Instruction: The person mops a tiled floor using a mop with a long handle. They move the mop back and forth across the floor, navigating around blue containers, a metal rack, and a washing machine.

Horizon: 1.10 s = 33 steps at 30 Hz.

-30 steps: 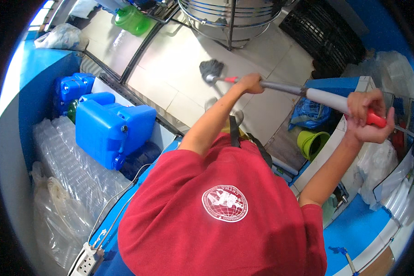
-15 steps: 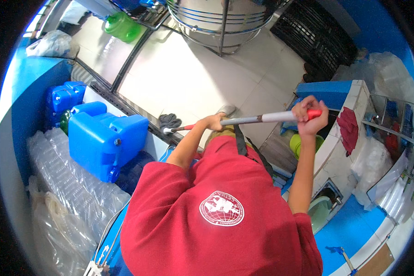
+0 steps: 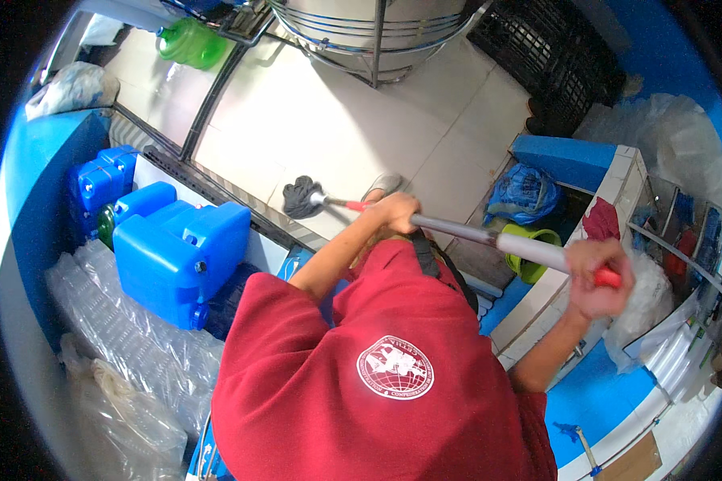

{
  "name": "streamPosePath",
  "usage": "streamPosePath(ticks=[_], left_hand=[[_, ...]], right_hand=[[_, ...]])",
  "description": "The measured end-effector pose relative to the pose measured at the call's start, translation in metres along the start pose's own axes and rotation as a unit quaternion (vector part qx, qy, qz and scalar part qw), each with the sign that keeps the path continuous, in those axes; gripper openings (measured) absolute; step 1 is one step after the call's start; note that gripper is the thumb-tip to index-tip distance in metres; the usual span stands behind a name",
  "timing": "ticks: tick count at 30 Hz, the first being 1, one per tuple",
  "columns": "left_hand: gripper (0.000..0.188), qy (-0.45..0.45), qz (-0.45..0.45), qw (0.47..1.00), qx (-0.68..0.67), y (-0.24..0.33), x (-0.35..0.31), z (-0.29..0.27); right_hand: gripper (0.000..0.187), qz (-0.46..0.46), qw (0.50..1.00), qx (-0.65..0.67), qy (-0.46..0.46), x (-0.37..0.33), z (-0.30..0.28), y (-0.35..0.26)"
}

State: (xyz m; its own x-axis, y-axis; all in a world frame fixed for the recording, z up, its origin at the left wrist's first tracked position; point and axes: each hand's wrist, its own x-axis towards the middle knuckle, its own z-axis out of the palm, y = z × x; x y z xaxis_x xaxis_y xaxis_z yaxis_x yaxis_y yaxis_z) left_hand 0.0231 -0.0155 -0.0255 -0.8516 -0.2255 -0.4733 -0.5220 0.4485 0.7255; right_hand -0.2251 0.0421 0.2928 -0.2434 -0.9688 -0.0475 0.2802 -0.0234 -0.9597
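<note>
1. My left grip (image 3: 397,212) is wrapped around the lower part of the mop (image 3: 457,228), just above its red section.
2. My right grip (image 3: 600,276), a little blurred, is closed on the mop at its red-capped upper end.
3. The mop slants across in front of me, its dark mop head (image 3: 301,199) on the pale tiled floor (image 3: 321,120), near a shoe (image 3: 383,186).
4. Under the handle's upper part I see a lime-green bucket (image 3: 529,272); beyond it is a blue plastic bag (image 3: 523,194).
5. A dark red cloth (image 3: 600,218) hangs near my right grip.
6. Big blue jugs (image 3: 164,256) stand to my left.
</note>
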Motion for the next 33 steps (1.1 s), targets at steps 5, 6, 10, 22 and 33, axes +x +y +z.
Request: streamPosePath(ticks=[5, 6, 10, 22, 33], left_hand=[[0.018, 0.192, 0.190, 0.962, -0.031, 0.028, 0.053, -0.049], [0.017, 0.192, 0.193, 0.962, -0.018, 0.032, 0.065, -0.054], [0.020, 0.242, 0.214, 0.946, -0.033, 0.048, 0.121, -0.073], [0.020, 0.472, 0.018, 0.874, -0.111, 0.099, 0.209, -0.111], [0.022, 0.418, -0.133, 0.881, -0.177, 0.113, 0.164, -0.008]], right_hand=[[0.029, -0.046, 0.981, -0.032, -0.188, 0.023, -0.020, -0.059], [0.028, -0.054, 0.960, -0.054, -0.269, 0.034, -0.024, -0.073], [0.025, -0.139, 0.969, -0.134, -0.156, 0.029, -0.024, -0.099], [0.048, -0.261, 0.925, -0.122, -0.247, 0.094, -0.111, -0.111], [0.048, -0.074, 0.980, 0.010, -0.183, 0.145, -0.139, -0.078]])
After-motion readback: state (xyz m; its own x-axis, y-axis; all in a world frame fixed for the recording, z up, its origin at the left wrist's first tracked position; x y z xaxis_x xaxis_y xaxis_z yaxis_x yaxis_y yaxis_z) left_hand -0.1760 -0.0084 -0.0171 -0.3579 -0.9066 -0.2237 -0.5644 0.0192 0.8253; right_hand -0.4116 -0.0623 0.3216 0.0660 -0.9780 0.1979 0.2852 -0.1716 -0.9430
